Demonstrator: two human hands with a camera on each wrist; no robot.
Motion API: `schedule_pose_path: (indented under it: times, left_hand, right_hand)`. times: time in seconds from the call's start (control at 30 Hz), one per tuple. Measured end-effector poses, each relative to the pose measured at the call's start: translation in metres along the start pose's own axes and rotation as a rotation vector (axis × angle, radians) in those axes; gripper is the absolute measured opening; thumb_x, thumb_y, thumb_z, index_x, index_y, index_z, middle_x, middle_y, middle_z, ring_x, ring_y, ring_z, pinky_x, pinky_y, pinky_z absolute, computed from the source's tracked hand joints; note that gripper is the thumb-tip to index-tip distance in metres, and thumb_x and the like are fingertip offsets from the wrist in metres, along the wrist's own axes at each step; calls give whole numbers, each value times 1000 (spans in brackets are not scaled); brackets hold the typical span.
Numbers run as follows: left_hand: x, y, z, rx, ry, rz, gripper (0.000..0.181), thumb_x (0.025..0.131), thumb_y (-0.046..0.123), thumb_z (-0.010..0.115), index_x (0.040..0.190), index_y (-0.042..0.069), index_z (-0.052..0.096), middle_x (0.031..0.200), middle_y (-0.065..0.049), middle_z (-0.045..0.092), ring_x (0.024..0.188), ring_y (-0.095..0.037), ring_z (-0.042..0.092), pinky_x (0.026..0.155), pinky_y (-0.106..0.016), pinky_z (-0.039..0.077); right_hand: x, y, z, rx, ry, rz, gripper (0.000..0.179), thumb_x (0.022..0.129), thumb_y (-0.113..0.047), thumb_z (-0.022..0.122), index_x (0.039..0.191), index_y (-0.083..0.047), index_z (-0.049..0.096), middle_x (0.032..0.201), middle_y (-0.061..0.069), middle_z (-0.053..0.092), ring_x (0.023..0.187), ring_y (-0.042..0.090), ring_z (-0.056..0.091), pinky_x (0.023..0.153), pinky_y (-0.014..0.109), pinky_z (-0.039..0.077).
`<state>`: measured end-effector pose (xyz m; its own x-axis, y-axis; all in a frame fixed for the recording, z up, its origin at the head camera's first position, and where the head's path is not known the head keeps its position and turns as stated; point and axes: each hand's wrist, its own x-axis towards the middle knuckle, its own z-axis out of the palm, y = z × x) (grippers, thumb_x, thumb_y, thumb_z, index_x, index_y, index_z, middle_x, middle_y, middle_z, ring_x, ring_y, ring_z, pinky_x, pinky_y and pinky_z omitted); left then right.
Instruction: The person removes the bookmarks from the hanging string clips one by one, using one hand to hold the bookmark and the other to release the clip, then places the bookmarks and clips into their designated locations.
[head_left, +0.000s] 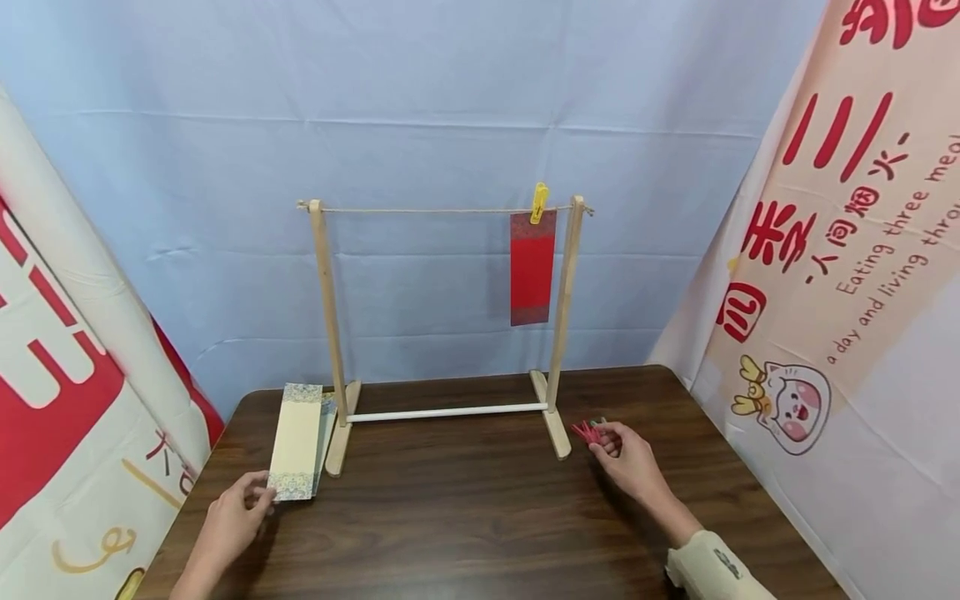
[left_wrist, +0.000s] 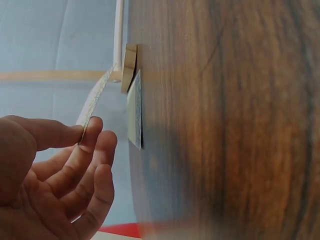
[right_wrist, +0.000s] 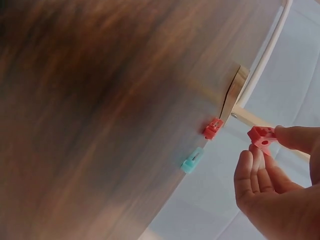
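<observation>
My left hand (head_left: pixel 234 512) pinches the near edge of a cream paper strip (head_left: pixel 296 433) with blue patterned ends. In the left wrist view that strip (left_wrist: pixel 95 102) tilts up off the table between thumb and forefinger, while a second strip (left_wrist: pixel 135 112) lies flat beyond it. On the right, my right hand (head_left: pixel 630 458) pinches a red clothespin (right_wrist: pixel 261 136) between thumb and fingers, raised above the table. Another red clothespin (right_wrist: pixel 213 128) and a teal clothespin (right_wrist: pixel 192 160) lie on the tabletop nearby. A yellow clothespin (head_left: pixel 539 204) fixes a red paper strip (head_left: pixel 532 271) to the string.
A wooden frame (head_left: pixel 566 308) stands at the back of the dark table (head_left: pixel 480 517), with a string (head_left: pixel 420 210) across its top and a white bar (head_left: pixel 450 412) low between its feet. Printed cloth (head_left: pixel 840 250) hangs on the right, pale blue cloth (head_left: pixel 225 167) behind.
</observation>
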<state>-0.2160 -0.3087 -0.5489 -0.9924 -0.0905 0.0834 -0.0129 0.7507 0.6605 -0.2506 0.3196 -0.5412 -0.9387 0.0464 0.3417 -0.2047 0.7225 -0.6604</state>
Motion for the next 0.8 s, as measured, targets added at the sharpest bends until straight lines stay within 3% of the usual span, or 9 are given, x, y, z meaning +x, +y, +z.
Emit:
schedule_pose_path:
  times: [0.23, 0.57, 0.8]
  left_hand:
    - [2, -3, 1, -16, -32, -10, 39, 106, 10, 67, 138, -10, 60, 98, -12, 80, 70, -14, 69, 61, -27, 51]
    - [2, -8, 2, -12, -28, -11, 37, 105, 9, 68, 137, -9, 61, 98, -11, 80, 73, -12, 71, 62, -27, 50]
    - [3, -9, 2, -10, -40, -18, 37, 105, 10, 67, 137, -9, 61, 95, -9, 80, 73, -14, 71, 61, -27, 49]
  right_hand:
    - [1, 2, 2, -82, -33, 60, 27, 94, -2, 81, 116, 9, 71, 90, 10, 70, 80, 17, 66, 69, 27, 55]
    - [3, 5, 4, -161, -111, 77, 28, 95, -4, 79, 116, 11, 71, 84, 6, 64, 74, 14, 58, 65, 31, 51]
    - [3, 8, 6, -198, -130, 83, 20, 94, -4, 79, 108, 8, 72, 80, 5, 60, 71, 17, 55, 64, 35, 49]
